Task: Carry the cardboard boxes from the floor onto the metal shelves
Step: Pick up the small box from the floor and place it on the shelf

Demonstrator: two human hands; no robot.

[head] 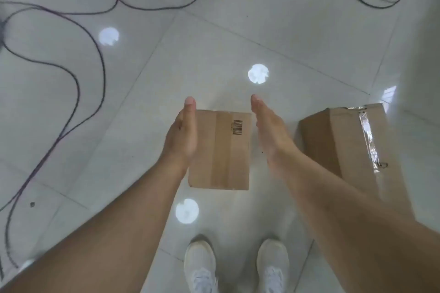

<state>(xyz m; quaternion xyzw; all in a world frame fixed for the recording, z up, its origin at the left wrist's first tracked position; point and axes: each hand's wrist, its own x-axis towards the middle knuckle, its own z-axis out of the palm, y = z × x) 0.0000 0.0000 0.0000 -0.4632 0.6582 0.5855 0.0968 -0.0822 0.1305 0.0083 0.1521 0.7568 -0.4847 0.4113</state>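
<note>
Hands extend downward on either side of the small cardboard box (220, 151), which lies flat on the tiled floor (214, 43). Left hand (183, 133): flat, fingers straight and together, palm facing the box, positioned over the box's left edge; contact cannot be confirmed. Right hand (270, 129): flat, fingers together, palm facing the box, positioned just beside the box's right edge; contact cannot be confirmed. Neither hand holds anything. The box carries a brown tape strip along its length and a barcode label (237, 127) near its far right corner. A larger cardboard box (345, 147), sealed with shiny tape, lies on the floor to the right of the small box, apart from it. White shoes (237, 266) stand nearer than the box. Dark cables (78, 83) run across the floor to its left and beyond it.
</note>
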